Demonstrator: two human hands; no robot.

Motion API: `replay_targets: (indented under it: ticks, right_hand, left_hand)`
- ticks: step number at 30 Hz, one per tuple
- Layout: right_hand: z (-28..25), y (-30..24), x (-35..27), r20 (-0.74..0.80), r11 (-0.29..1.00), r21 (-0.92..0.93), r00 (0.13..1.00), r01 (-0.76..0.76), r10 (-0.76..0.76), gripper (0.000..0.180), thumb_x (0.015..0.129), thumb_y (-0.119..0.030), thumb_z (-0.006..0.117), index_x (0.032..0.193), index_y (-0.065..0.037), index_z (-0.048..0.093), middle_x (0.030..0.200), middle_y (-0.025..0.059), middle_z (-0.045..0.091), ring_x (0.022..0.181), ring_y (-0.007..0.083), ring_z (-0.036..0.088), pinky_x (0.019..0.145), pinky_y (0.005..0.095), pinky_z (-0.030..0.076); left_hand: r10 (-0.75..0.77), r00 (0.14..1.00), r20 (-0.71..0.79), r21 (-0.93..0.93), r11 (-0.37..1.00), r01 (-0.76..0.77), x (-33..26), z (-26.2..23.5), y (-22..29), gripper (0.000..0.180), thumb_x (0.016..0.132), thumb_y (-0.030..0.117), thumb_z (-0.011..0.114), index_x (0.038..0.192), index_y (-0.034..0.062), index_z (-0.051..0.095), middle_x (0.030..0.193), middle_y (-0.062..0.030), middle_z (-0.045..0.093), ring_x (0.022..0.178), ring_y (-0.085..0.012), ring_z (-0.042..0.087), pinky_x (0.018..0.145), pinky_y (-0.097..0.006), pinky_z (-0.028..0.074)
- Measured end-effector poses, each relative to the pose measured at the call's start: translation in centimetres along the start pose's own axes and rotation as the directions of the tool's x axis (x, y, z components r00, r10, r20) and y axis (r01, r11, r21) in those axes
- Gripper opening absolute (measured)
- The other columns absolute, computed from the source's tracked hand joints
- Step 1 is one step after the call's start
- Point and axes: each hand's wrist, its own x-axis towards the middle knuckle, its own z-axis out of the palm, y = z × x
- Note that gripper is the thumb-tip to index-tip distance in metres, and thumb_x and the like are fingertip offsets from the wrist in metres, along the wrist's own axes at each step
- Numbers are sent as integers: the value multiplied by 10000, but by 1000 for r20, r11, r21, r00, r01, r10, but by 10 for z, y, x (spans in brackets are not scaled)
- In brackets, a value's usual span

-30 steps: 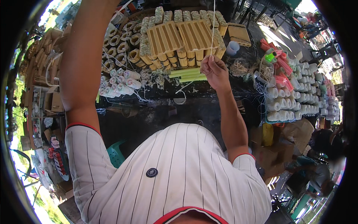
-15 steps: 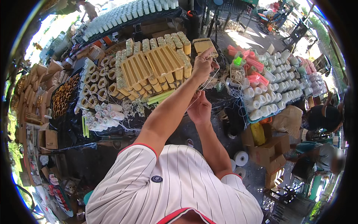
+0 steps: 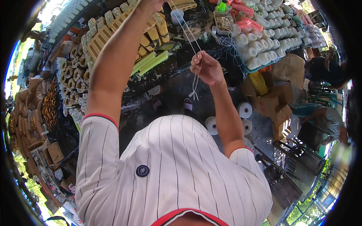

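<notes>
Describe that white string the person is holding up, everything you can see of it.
The white string looks like thin cotton twine, doubled into two strands. It runs taut and slanted from the raised left hand down to the right hand, which pinches it. Below that grip, loose ends dangle free above the dark worktable.

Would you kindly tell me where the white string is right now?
In the head view, the white string runs taut from the raised left hand down to the right hand, above the dark table.

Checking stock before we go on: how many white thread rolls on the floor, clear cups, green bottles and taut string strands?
White thread rolls: 3 in plain view
Clear cup: 1
Green bottle: 1
String strands above the right hand: 2
Total: 7
</notes>
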Motion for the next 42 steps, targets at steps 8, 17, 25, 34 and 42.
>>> replay_targets:
  ticks: [8, 17, 25, 34, 42]
  right_hand:
    - [-33, -12, -11, -66, 983, -78, 985, -167, 162, 240, 1094, -291, 571, 1005, -77, 636, 962, 44, 625, 769, 129, 519, 675, 304, 433]
    - [-38, 10, -15, -67, 987, -1, 985, -161, 161, 282, 1109, -272, 548, 994, -58, 691, 1020, 68, 665, 826, 162, 588, 769, 344, 478]
    - [-43, 4, -15, -67, 989, -63, 989, -137, 133, 289, 1109, -227, 552, 1045, 6, 711, 965, 86, 694, 812, 171, 609, 790, 361, 494]
    - [-42, 10, -24, -76, 989, -39, 987, -142, 138, 201, 1110, -220, 555, 1005, -69, 636, 989, 65, 629, 821, 155, 542, 754, 325, 460]
    - [-37, 30, -32, 27, 986, -21, 985, -167, 168, 222, 1084, -227, 602, 963, -54, 671, 984, 81, 636, 856, 183, 577, 771, 355, 471]
  left_hand:
    - [49, 999, -21, 192, 980, -44, 8, -15, 70, 465, 1013, -85, 498, 1468, -16, 563, 1393, -148, 638, 1062, -269, 729, 625, -310, 560]
    - [-33, 998, 61, 383, 924, 7, 18, -50, 118, 319, 1064, 50, 538, 1357, 40, 665, 1191, -39, 706, 879, -141, 661, 642, -253, 506]
    - [60, 988, 139, 381, 918, -110, 16, -46, 132, 327, 1064, 131, 568, 1370, 118, 682, 1161, 7, 708, 928, -125, 641, 721, -292, 499]
    - [256, 967, -16, 532, 821, -209, -10, -18, 129, 420, 1042, 152, 611, 1460, 164, 643, 1344, -5, 661, 1033, -157, 640, 843, -341, 489]
    - [228, 974, -21, 639, 752, -162, 9, -73, 148, 530, 959, 81, 707, 1475, 169, 623, 1374, -48, 664, 1033, -161, 677, 746, -265, 481]
